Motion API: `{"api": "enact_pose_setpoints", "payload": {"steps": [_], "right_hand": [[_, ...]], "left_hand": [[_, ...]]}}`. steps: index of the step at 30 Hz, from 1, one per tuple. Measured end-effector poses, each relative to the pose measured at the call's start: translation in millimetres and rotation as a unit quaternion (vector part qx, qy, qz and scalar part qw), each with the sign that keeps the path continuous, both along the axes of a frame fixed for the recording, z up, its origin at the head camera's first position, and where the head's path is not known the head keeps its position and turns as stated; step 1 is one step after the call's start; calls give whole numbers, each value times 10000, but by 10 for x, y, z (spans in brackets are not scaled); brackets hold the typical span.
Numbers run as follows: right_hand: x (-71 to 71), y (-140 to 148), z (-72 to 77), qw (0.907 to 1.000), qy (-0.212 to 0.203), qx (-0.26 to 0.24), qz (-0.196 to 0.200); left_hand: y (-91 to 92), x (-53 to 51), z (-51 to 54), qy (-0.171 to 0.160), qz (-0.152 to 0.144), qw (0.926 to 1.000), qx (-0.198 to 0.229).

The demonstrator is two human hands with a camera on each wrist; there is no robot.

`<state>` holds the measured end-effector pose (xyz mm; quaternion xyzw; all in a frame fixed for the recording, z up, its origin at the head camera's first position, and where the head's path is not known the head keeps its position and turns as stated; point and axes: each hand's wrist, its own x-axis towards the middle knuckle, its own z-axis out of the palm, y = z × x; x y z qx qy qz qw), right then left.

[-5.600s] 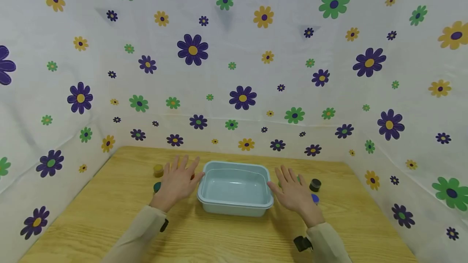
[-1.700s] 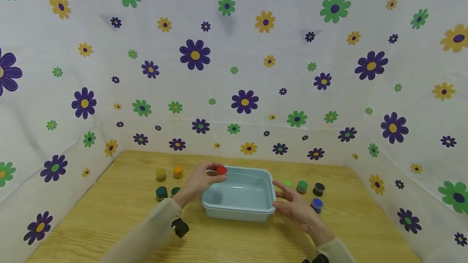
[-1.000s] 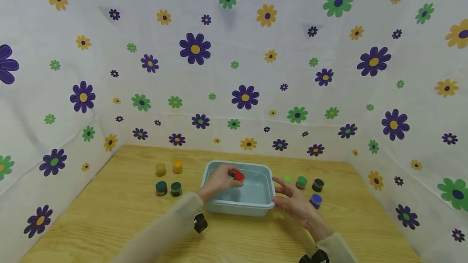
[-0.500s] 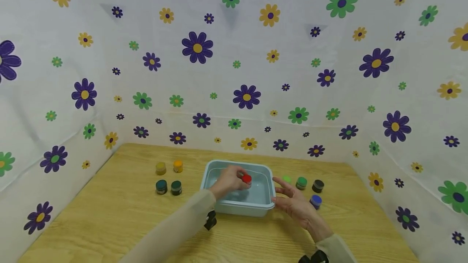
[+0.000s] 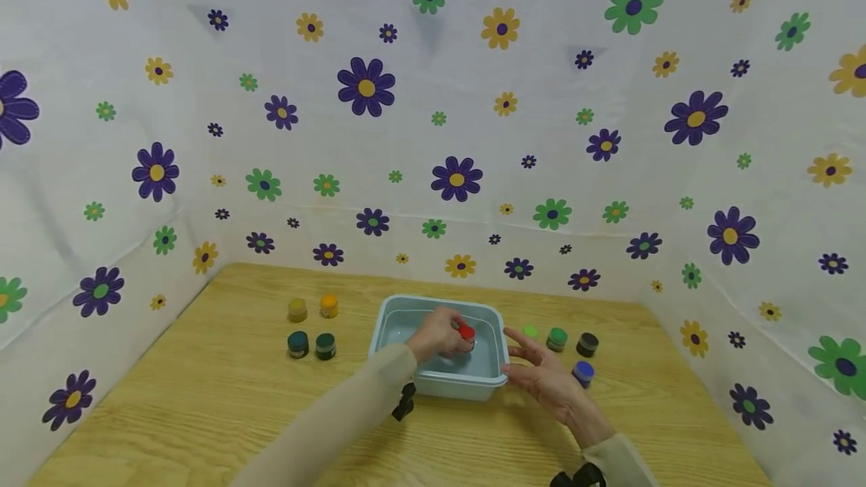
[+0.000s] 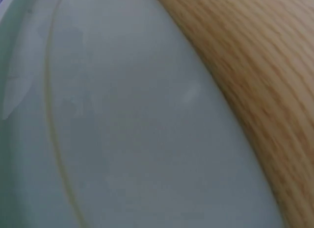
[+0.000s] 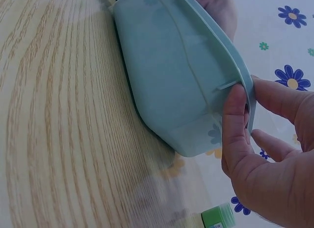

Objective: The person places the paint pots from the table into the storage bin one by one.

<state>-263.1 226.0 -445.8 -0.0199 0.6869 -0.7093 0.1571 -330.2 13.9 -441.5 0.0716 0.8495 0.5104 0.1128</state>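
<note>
A small red-lidded paint jar (image 5: 466, 334) is held by my left hand (image 5: 440, 334), low inside the light blue plastic basin (image 5: 449, 389). The hand covers part of the jar, so whether it touches the basin floor I cannot tell. My right hand (image 5: 544, 382) grips the basin's right rim. In the right wrist view that hand's thumb and fingers (image 7: 234, 108) pinch the rim from both sides. The left wrist view holds only the basin's outer wall (image 6: 147, 115) close up; the left hand and the jar are out of its sight.
Left of the basin stand a dull yellow jar (image 5: 297, 310), an orange jar (image 5: 328, 307), a teal jar (image 5: 298, 344) and a dark green jar (image 5: 325, 346). Beyond the right hand are a light green jar (image 5: 530, 332), a green jar (image 5: 557, 339), a black jar (image 5: 587, 344) and a blue jar (image 5: 583, 373).
From flat beside the basin, my left hand picked up the red jar, carried it right over the rim and lowered it inside. My right hand took hold of the right rim and stays there.
</note>
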Motion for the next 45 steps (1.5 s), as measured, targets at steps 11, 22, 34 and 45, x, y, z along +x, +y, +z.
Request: {"api": "enact_pose_setpoints", "payload": {"steps": [11, 22, 34, 45], "right_hand": [[-4, -24, 19, 10000, -22, 6, -32], [-1, 1, 16, 10000, -29, 40, -9], [6, 33, -10, 10000, 20, 27, -17], [-9, 16, -44, 9999, 57, -78, 123]], "left_hand": [[17, 26, -78, 64, -92, 9993, -354], [51, 21, -126, 381, -280, 9985, -286], [104, 16, -112, 64, -286, 9995, 130], [74, 10, -88, 63, -426, 9990, -127]]}}
